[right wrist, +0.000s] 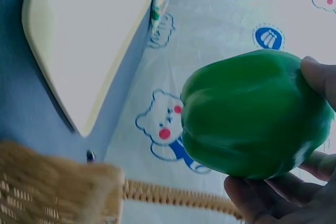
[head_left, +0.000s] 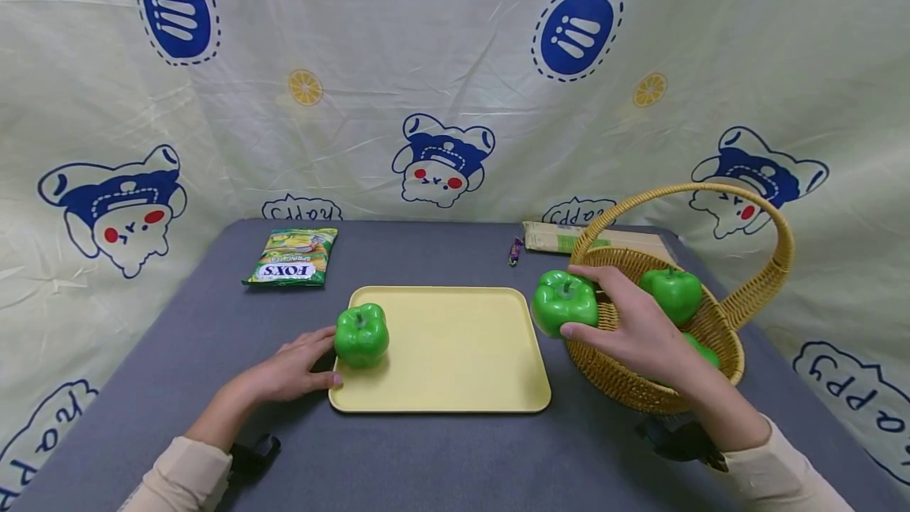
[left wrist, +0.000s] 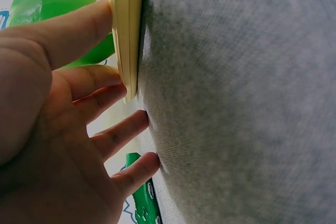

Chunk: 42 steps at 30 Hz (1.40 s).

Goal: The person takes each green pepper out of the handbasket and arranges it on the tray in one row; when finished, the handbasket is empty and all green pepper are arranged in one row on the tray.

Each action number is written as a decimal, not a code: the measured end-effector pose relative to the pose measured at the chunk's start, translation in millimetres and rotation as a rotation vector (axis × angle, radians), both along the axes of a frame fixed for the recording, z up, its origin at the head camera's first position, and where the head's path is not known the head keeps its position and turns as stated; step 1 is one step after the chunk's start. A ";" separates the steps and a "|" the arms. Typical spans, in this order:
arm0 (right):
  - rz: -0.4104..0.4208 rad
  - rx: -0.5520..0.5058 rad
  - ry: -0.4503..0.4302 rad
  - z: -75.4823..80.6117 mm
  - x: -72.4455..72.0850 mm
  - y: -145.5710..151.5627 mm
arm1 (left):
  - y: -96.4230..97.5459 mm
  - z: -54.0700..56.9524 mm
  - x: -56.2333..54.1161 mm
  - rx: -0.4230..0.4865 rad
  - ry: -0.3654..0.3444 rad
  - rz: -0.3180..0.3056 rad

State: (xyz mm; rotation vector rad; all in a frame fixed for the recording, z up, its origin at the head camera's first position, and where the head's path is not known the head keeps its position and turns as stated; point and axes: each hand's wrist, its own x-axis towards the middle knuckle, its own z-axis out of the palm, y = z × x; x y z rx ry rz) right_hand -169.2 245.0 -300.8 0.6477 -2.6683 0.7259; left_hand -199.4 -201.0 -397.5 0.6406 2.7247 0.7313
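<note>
In the head view my right hand (head_left: 633,326) grips a green bell pepper (head_left: 565,303) between thumb and fingers, held up at the basket's left rim. The right wrist view shows that same bell pepper (right wrist: 257,114) large and close. On the left, my left hand (head_left: 295,366) touches the left edge of a pale yellow tray (head_left: 455,354), its fingers spread and fairly straight in the left wrist view. Another green bell pepper (head_left: 362,336) sits on the tray's left side, beside that hand. The wicker basket (head_left: 618,389) holds more green peppers (head_left: 671,295), partly hidden by my right arm.
A green snack bag (head_left: 293,257) lies at the back left of the grey table (head_left: 426,461). Behind the basket is a flat tan package (head_left: 554,237), with a small purple wrapped item (head_left: 515,251) near it. The basket's tall handle (head_left: 775,259) arches over it. A printed curtain hangs behind.
</note>
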 end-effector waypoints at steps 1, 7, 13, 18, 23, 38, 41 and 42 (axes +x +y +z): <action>0.008 -0.003 0.006 -1.7 -0.3 -2.6 | 0.1 0.0 0.1 0.001 -0.002 0.001; 0.062 -0.013 0.050 -12.8 -2.6 -16.9 | 0.9 -0.4 0.3 0.005 -0.015 0.004; 0.089 -0.052 0.018 -23.1 -4.2 -33.0 | 0.6 -0.5 0.5 0.004 -0.003 -0.001; 0.126 -0.097 -0.012 -27.8 -7.2 -48.2 | 0.6 -0.6 0.4 0.002 0.003 -0.002; 0.158 -0.130 -0.043 -31.9 -12.4 -61.7 | 0.8 0.0 0.8 0.000 0.000 -0.002; 0.157 -0.163 -0.139 -50.2 -27.1 -94.5 | 1.0 2.2 1.6 0.005 -0.002 0.002; 0.166 -0.178 -0.162 -53.0 -30.0 -100.8 | 0.8 1.6 1.2 0.006 0.001 0.001; 0.172 -0.188 -0.171 -53.8 -31.1 -102.7 | 0.8 1.3 1.0 0.005 0.001 0.002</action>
